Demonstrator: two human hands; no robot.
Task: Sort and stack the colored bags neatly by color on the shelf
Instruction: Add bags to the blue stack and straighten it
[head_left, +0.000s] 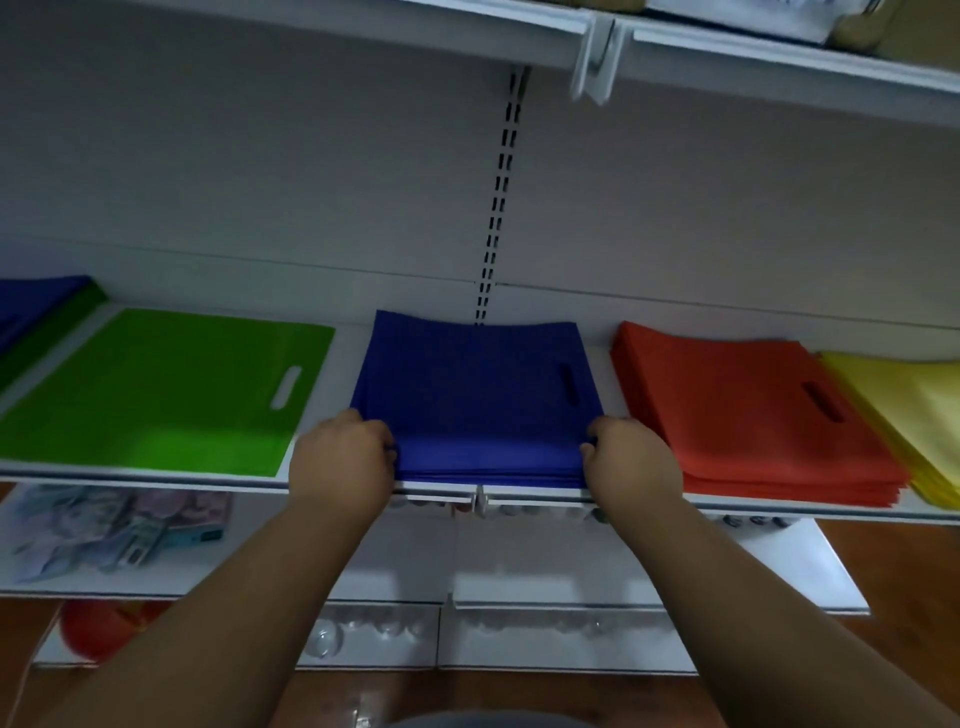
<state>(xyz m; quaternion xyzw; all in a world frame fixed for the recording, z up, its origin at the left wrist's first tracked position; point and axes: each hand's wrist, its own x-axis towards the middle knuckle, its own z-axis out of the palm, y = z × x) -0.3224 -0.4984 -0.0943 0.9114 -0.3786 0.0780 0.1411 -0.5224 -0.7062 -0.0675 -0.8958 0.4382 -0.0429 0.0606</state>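
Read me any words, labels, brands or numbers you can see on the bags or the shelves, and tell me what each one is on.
No text can be read.
Blue bags, green bags, red bags, yellow bags: plain, no print showing.
Printed packs on the lower shelf: colourful pictures, too blurred to read.
Shelf edge: no label visible.

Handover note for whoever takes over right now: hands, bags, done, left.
Left hand grips the blue stack at its front left corner; right hand grips the front right corner.
On the shelf, left to right: green bags, blue stack, red stack, yellow stack.
Done: colors separated.
Left: square up the blue stack; mixed blue and green bags at far left look unsorted.
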